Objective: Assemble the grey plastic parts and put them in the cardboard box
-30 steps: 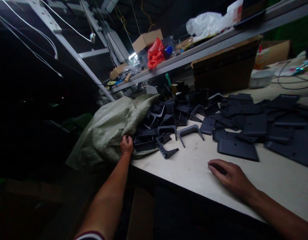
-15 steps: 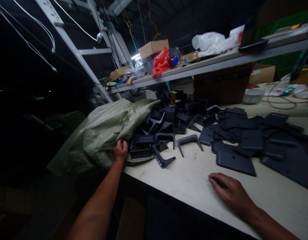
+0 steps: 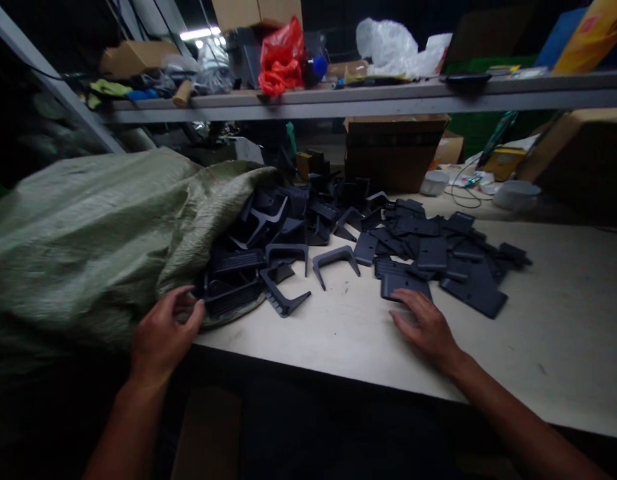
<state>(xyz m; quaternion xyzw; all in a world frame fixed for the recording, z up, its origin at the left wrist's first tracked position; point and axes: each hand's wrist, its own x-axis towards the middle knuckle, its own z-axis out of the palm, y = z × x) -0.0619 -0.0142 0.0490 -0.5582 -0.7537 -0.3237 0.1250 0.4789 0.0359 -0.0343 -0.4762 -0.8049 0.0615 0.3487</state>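
Note:
My left hand (image 3: pixel 167 327) is open at the mouth of a green woven sack (image 3: pixel 113 227), its thumb and fingers apart with nothing between them. Black plastic parts (image 3: pixel 235 277) spill from the sack onto the pale table (image 3: pixel 333 340). Among them lie U-shaped brackets (image 3: pixel 337 257), one close to the table's front. On the right, my right hand (image 3: pixel 425 327) hovers over the table, fingers apart and holding nothing. Its fingertips overlap the near edge of a flat black plate (image 3: pixel 403 287); whether they touch it I cannot tell. Several similar plates (image 3: pixel 432 253) are heaped behind.
A shelf (image 3: pixel 308 103) crosses above the table, bearing a red plastic bag (image 3: pixel 283 57) and clear plastic wrap (image 3: pixel 388 47). Beneath it stands an open cardboard box (image 3: pixel 393 157). Clear tubs (image 3: pixel 517 195) and a thin black cable (image 3: pixel 461 193) sit at the back right.
My left hand has let go of the sack's edge and opened. My right hand has moved up to the near plate. The camera view has turned right and levelled.

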